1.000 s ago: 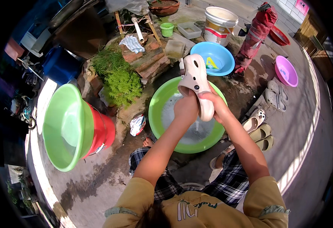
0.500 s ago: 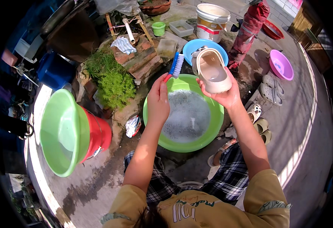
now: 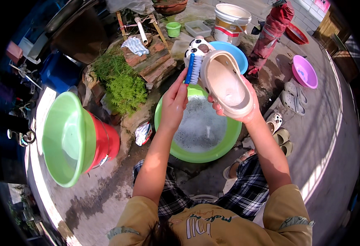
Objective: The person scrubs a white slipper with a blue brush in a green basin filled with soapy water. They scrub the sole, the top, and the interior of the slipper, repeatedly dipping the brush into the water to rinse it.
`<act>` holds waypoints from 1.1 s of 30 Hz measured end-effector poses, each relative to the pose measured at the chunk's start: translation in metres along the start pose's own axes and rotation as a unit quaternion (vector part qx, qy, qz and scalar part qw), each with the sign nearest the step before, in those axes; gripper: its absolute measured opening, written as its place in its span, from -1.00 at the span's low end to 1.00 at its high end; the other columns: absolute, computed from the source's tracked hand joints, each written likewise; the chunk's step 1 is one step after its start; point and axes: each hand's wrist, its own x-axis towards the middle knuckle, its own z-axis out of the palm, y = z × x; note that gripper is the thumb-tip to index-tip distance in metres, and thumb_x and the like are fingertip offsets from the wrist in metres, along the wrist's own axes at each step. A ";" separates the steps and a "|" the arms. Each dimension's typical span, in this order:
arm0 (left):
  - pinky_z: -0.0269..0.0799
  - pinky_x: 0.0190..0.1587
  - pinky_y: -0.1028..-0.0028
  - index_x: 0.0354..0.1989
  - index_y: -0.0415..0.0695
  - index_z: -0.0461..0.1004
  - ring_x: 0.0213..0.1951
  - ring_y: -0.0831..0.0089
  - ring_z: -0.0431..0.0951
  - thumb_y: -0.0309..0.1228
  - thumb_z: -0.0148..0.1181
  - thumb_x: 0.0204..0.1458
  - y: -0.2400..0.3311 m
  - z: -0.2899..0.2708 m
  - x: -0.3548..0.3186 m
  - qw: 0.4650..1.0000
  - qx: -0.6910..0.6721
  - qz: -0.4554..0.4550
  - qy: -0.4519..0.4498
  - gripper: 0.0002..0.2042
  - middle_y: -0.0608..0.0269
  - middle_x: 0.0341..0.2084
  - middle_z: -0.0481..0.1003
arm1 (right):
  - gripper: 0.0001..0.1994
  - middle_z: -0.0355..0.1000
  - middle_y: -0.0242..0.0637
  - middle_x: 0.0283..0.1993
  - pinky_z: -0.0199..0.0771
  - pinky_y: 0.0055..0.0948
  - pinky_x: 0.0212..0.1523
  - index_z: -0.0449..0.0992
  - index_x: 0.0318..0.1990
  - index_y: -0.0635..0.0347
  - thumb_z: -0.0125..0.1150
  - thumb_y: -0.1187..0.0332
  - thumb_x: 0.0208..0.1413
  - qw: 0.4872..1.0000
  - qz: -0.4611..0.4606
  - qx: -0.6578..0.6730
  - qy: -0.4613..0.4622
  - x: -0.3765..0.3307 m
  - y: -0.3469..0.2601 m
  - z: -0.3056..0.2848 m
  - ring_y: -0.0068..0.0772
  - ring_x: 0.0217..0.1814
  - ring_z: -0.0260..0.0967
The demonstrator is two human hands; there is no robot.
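Observation:
My left hand (image 3: pixel 175 99) is closed round the handle of a scrubbing brush (image 3: pixel 194 69) with a blue back and pale bristles. Its bristles face the side of a cream clog (image 3: pixel 226 84), close to the rim; whether they touch I cannot tell. The clog is tilted with its opening toward me, and a black-and-white animal-face decoration (image 3: pixel 199 48) shows at its toe end. Fingers of my right hand (image 3: pixel 249 107) wrap round the heel end and hold it up. Below both hands stands a green basin (image 3: pixel 212 157) of foamy water (image 3: pixel 200 127).
To the left a green basin (image 3: pixel 57 164) leans on a red bucket (image 3: pixel 107 141). Behind the clog lies a blue basin (image 3: pixel 239 57) near a white bucket (image 3: pixel 232 20). Several clogs (image 3: pixel 291 102) line the right side, below a pink basin (image 3: pixel 305 71). Bricks (image 3: pixel 157 67) and plants (image 3: pixel 124 92) stand left of centre.
The clog has tilted and come closer, so more of its inside and the decorated toe show. My left hand has brought the brush slightly right and upright beside the clog.

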 end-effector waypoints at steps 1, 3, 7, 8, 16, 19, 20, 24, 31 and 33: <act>-0.05 -0.64 0.71 0.21 -0.08 0.14 -0.64 0.75 0.08 -0.32 -0.11 0.17 0.001 -0.002 0.000 1.000 0.022 0.009 0.003 -0.59 0.54 -0.63 0.13 | -0.42 0.24 0.11 0.00 0.32 -0.04 -0.20 0.13 0.18 0.13 -0.17 -0.04 0.10 1.000 -0.003 -0.007 0.017 0.000 0.002 0.001 0.14 -0.17 0.26; -0.08 -0.64 0.71 0.22 -0.06 0.12 -0.65 0.76 0.05 -0.33 -0.10 0.17 0.003 -0.004 -0.001 0.997 0.065 0.027 0.007 -0.57 0.56 -0.66 0.10 | -0.44 0.24 0.09 0.02 0.33 0.00 -0.19 0.13 0.18 0.12 -0.14 0.00 0.10 0.999 0.013 -0.030 -0.009 0.002 0.000 -0.003 0.13 -0.13 0.27; -0.10 -0.64 0.71 0.17 -0.07 0.21 -0.68 0.76 0.02 -0.34 -0.07 0.16 0.007 -0.003 -0.001 0.997 0.061 0.039 0.023 -0.61 0.59 -0.70 0.08 | -0.45 0.26 0.08 0.04 0.35 -0.03 -0.13 0.14 0.18 0.10 -0.02 0.10 0.05 0.983 -0.072 -0.130 0.106 -0.004 0.003 0.000 0.02 -0.07 0.31; -0.10 -0.63 0.72 0.16 -0.08 0.23 -0.68 0.76 0.02 -0.35 -0.06 0.15 0.009 -0.003 -0.001 0.997 0.061 0.039 0.028 -0.62 0.59 -0.70 0.10 | -0.33 0.21 -0.04 0.12 0.33 -0.19 -0.02 0.04 0.25 0.07 0.12 0.27 -0.06 0.959 -0.102 -0.218 0.149 -0.008 -0.002 -0.009 -0.16 0.04 0.27; 0.25 -0.61 0.44 0.03 0.21 0.40 -0.69 0.39 0.32 -0.39 0.13 -0.02 -0.015 0.025 -0.024 0.851 0.453 0.264 0.003 -0.62 0.26 -0.71 0.28 | -0.02 0.06 -0.25 0.23 0.09 -0.45 0.15 -0.16 0.32 0.09 0.20 0.53 -0.38 0.728 -0.207 -0.616 0.219 0.010 0.024 -0.008 -0.42 0.18 0.10; 0.24 -0.58 0.45 0.02 0.15 0.41 -0.67 0.42 0.33 -0.42 0.13 -0.02 -0.009 0.005 -0.003 0.845 0.480 0.206 0.119 -0.63 0.25 -0.72 0.29 | -0.07 0.11 -0.23 0.21 0.11 -0.50 0.13 -0.07 0.31 0.13 0.18 0.53 -0.38 0.802 -0.147 -0.528 0.236 0.010 0.026 -0.005 -0.42 0.14 0.15; 0.24 -0.56 0.46 0.01 0.13 0.42 -0.66 0.43 0.33 -0.43 0.13 -0.02 -0.006 -0.001 0.007 0.839 0.486 0.188 0.157 -0.63 0.25 -0.73 0.29 | -0.08 0.13 -0.23 0.19 0.13 -0.51 0.11 -0.07 0.30 0.14 0.18 0.54 -0.37 0.806 -0.145 -0.523 0.235 0.010 0.027 -0.007 -0.43 0.12 0.18; 0.21 -0.60 0.46 0.00 0.18 0.43 -0.69 0.43 0.29 -0.39 0.12 -0.01 -0.014 0.009 -0.013 0.839 0.482 0.251 0.033 -0.66 0.30 -0.75 0.28 | -0.13 0.22 -0.25 0.11 0.25 -0.55 -0.02 -0.03 0.29 0.14 0.14 0.56 -0.35 0.806 -0.100 -0.523 0.259 0.007 0.026 -0.014 -0.46 -0.04 0.30; 0.25 -0.61 0.42 -0.04 0.14 0.46 -0.67 0.39 0.37 -0.38 0.09 0.00 -0.016 -0.031 0.029 0.851 0.447 0.200 0.190 -0.70 0.28 -0.73 0.35 | -0.15 0.37 -0.27 -0.13 0.32 -0.57 -0.14 -0.01 0.30 0.08 0.09 0.64 -0.30 0.781 -0.061 -0.584 0.214 -0.001 0.036 -0.008 -0.55 -0.31 0.36; 0.27 -0.61 0.37 -0.06 0.17 0.46 -0.65 0.34 0.40 -0.34 0.11 -0.01 -0.017 -0.019 0.011 0.845 0.481 0.210 0.105 -0.70 0.29 -0.72 0.32 | -0.15 0.37 -0.26 -0.13 0.32 -0.57 -0.13 -0.01 0.29 0.08 0.09 0.63 -0.30 0.794 -0.061 -0.558 0.232 -0.003 0.036 -0.011 -0.56 -0.31 0.36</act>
